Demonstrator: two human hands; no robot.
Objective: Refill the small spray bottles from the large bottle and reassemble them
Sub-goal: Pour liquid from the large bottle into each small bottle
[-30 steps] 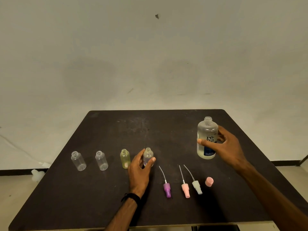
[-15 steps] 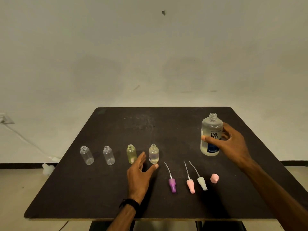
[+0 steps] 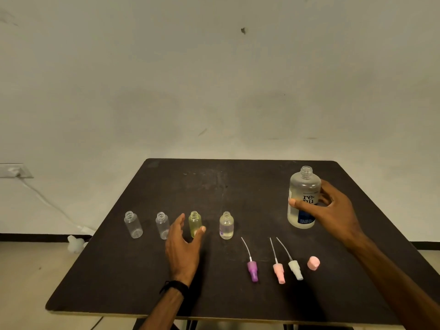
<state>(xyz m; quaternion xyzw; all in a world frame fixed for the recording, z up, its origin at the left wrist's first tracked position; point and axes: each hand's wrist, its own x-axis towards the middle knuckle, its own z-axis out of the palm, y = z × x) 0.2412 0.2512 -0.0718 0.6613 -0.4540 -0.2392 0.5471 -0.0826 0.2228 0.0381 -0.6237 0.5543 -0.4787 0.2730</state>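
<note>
large bottle gripped, left hand at the yellow bottle

your right hand (image 3: 333, 210) grips the uncapped large bottle (image 3: 302, 198), upright on the table (image 3: 238, 301) at far right. your left hand (image 3: 183, 248) is spread wide, holding nothing; the yellow bottle (image 3: 195, 223) stands between thumb and fingers, contact unclear. the part-filled bottle (image 3: 226, 225) stands just right of it, two clear bottles (image 3: 133, 225) left. three spray heads (image 3: 277, 270) and a pink cap (image 3: 313, 263) lie nearer you.

Dark square table (image 3: 238, 177), scuffed top, pale edge. Beyond the hands: plain off-white wall (image 3: 214, 91), marked and smudged. Left of the hands: wall socket (image 3: 14, 170), white cable (image 3: 47, 203), beige floor (image 3: 28, 277), dark skirting (image 3: 35, 236).
</note>
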